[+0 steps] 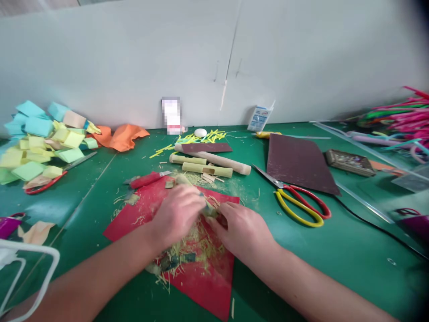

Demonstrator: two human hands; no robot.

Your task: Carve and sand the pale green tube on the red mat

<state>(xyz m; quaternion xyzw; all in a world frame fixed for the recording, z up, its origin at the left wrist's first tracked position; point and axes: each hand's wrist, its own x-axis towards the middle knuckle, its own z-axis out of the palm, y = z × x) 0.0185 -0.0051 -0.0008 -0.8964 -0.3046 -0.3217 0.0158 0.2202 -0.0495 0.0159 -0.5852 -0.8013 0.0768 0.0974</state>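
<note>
Green tabletop (301, 259), bamboo piece (210, 209) diagonal, far-left

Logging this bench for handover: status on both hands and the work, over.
Right hand gripping greenish piece, partly hidden; left hand against it, grip unclear. Shavings and dark scraps litter red sheet beneath. Scissors off right.

Through my remote feed I read this as a craft workshop: the green worktop (281, 277) carries slotted, bamboo-like tubes (224, 171), pale shavings (191, 243) scattered on a red sheet (201, 290), a red-handled knife (147, 180), large scissors (284, 186), folded coloured papers (38, 127) and bright craft strands (402, 117), all before a white partition (134, 62).
</note>
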